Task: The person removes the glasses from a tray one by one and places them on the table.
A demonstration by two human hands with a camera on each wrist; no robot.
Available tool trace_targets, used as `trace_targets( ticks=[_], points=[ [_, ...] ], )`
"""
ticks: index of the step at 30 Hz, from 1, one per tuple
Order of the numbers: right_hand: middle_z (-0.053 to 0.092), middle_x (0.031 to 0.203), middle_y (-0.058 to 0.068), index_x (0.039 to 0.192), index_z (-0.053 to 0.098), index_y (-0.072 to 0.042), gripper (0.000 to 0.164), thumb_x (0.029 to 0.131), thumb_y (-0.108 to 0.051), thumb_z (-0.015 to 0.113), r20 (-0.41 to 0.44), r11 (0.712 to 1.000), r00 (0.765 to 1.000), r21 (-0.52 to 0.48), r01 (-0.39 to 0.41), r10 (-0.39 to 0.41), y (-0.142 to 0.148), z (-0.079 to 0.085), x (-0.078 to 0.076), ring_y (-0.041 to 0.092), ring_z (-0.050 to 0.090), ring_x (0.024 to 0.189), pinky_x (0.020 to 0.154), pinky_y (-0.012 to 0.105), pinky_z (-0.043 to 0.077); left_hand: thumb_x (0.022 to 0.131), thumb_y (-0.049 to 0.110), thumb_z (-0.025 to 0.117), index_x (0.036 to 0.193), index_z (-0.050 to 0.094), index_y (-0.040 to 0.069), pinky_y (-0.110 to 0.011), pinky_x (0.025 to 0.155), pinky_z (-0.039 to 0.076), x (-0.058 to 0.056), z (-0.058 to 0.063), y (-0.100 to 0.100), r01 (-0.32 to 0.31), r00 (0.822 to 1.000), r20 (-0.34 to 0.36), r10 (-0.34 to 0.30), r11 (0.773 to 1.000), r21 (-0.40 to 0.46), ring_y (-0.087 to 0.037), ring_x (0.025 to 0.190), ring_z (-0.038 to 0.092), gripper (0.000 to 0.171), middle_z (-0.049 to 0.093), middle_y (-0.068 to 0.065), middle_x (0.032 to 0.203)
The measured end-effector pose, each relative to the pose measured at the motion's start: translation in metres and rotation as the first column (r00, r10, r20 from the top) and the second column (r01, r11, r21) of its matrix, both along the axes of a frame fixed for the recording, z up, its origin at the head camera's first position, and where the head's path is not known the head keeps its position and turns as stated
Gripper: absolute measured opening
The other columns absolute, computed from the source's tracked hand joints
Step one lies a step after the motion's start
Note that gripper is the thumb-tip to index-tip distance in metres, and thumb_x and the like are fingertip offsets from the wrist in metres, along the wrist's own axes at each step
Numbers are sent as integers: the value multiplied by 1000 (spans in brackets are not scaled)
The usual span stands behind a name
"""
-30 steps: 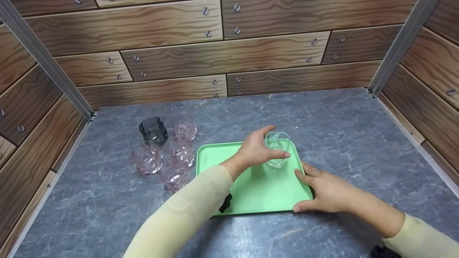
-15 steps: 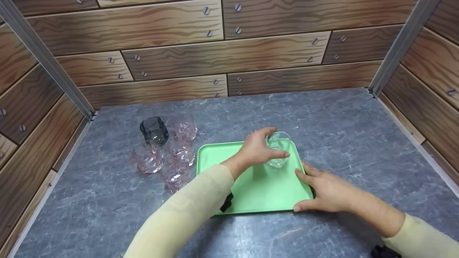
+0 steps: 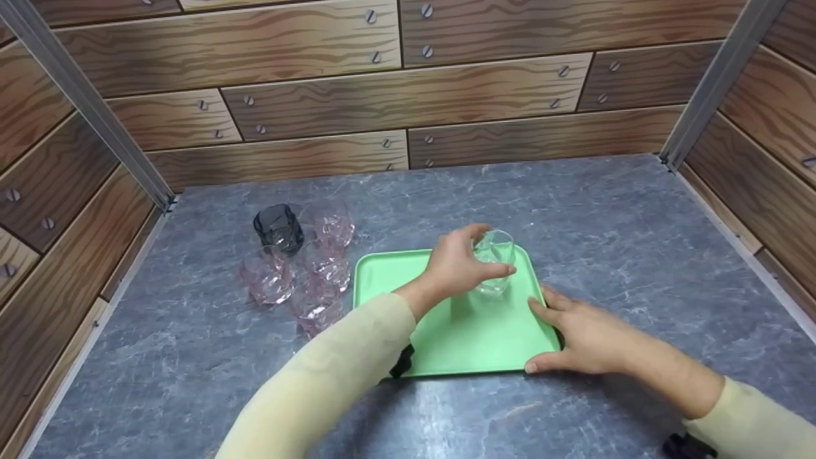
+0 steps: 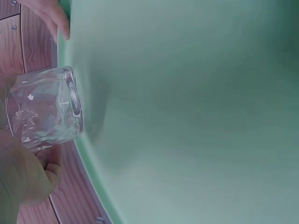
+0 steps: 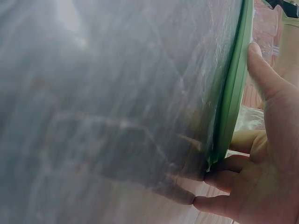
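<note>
My left hand (image 3: 460, 262) grips a clear drinking glass (image 3: 493, 284) from the side, thumb in front and fingers behind it. The glass is upright over the far right corner of a green rectangular tray (image 3: 472, 344). In the left wrist view the base of the glass (image 4: 44, 109) is close to the tray surface (image 4: 187, 140), near its raised rim. My right hand (image 3: 590, 338) holds the right edge of the tray. In the right wrist view the thumb (image 5: 261, 70) lies against the rim (image 5: 233, 88), while lower fingers reach down to the table.
Left of the tray stand several pink-tinted glasses (image 3: 268, 280), close together, and one dark grey glass (image 3: 278, 229). My left forearm sleeve (image 3: 325, 376) passes over the tray's near left corner. Wood-patterned walls (image 3: 408, 89) surround the grey marbled table (image 3: 605, 210).
The head view has shifted slightly. Both hands, the clear glass and the tray keep nearly the same positions relative to one another.
</note>
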State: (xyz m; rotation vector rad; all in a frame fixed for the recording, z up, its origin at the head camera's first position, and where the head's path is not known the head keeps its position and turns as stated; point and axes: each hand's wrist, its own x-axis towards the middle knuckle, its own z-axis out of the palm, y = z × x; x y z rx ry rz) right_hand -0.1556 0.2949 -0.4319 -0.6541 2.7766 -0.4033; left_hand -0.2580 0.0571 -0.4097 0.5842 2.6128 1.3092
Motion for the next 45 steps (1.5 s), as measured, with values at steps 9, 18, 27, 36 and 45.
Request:
trace_targets(
  ticks=[9, 18, 27, 36, 45],
  points=[
    [26, 165, 37, 159, 41, 5, 123, 82, -87, 63, -22, 1000, 1000, 3, 8, -8, 2, 0, -2, 59, 38, 144, 110, 72, 40, 83, 43, 92, 155, 53, 9, -33, 106, 53, -3, 31, -21, -40, 999, -24, 42, 996, 86, -21, 132, 60, 89, 62, -8, 147],
    [25, 165, 37, 159, 41, 6, 122, 82, -86, 64, -19, 1000, 1000, -3, 2, -2, 1, 0, -4, 59, 38, 144, 110, 71, 41, 76, 40, 98, 151, 57, 10, -28, 98, 56, 0, 66, -63, -83, 994, -60, 93, 985, 150, -18, 119, 64, 90, 67, -7, 136],
    [25, 166, 36, 159, 41, 4, 123, 81, -88, 64, -25, 1000, 1000, 3, 16, -16, 0, 1, -3, 61, 38, 143, 109, 73, 40, 74, 39, 99, 152, 57, 15, -29, 88, 61, 15, 93, -119, -143, 988, -35, 151, 973, 179, -21, 115, 66, 93, 66, -3, 135],
    [26, 165, 37, 159, 41, 5, 123, 81, -88, 63, -26, 1000, 1000, -2, 7, -7, 0, -1, -2, 61, 39, 143, 110, 72, 40, 74, 46, 98, 153, 57, 20, -34, 82, 61, 35, 102, -180, -193, 974, -85, 210, 966, 175, -21, 104, 67, 93, 65, -3, 143],
    [25, 166, 37, 160, 40, 4, 123, 81, -88, 63, -18, 1000, 1000, -3, 3, -3, 0, -1, -1, 61, 39, 142, 109, 73, 41, 76, 33, 99, 149, 59, 8, -26, 78, 62, 50, 94, -233, -280, 948, -73, 309, 923, 264, -27, 104, 68, 88, 69, -7, 133]
  ],
)
